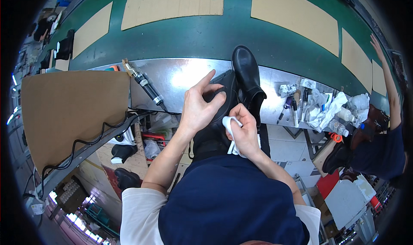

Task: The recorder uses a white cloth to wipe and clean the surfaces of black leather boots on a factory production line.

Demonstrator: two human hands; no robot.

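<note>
A black leather boot (pixel 230 80) rests tilted over the near edge of the metal worktop, close to my lap. My left hand (pixel 199 106) grips its left side, thumb and middle finger on the dark surface and forefinger stretched away. The lower fingers are hidden. Just right of the boot's near end, my right hand (pixel 246 132) is closed around a folded white cloth (pixel 232 123), part of which hangs below the fist. A second black boot (pixel 247 68) lies on the worktop to the right, its toe pointing away from me.
A black cylindrical tool (pixel 148 89) lies left on the metal worktop (pixel 172 73). Rightward are pens (pixel 295 111), crumpled white wipes (pixel 327 116) and a clear bottle (pixel 338 127). Cardboard sheets (pixel 172 6) lie on the green surface. A large cardboard panel (pixel 77 111) stands left; another person's arm (pixel 390 81) reaches up at right.
</note>
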